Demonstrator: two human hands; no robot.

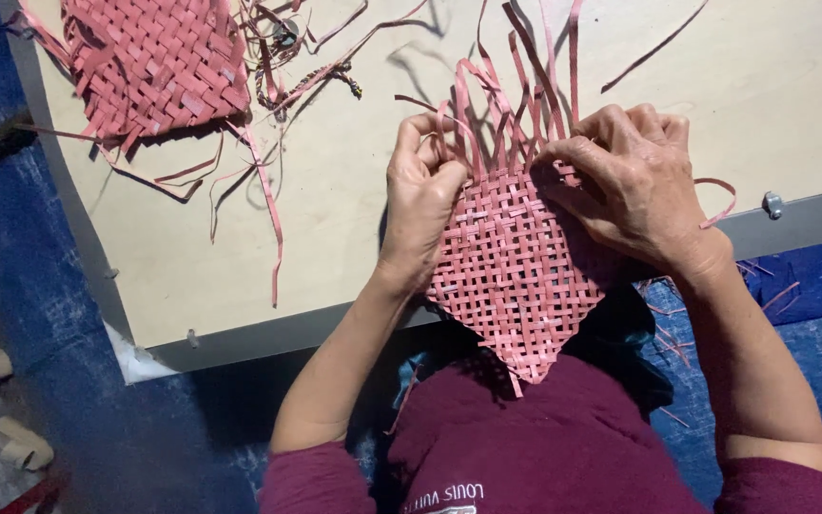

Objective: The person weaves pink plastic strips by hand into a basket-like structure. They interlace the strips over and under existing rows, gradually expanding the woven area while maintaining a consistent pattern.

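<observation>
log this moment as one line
left hand: pinching strips | right hand: pressing woven mat | second mat on board

the second woven mat (pixel 149 62) is cut off by the top edge, both hands' fingertips hidden among strips (pixel 511 114)

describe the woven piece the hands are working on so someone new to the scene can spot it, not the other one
Start at the pale wooden board on the blue floor. At its near edge, a pink woven mat hangs partly off the board, pinched by the left hand and right hand. Unlike the other woven piece at the far left corner, it is held and has loose strips fanning from its top.
</observation>
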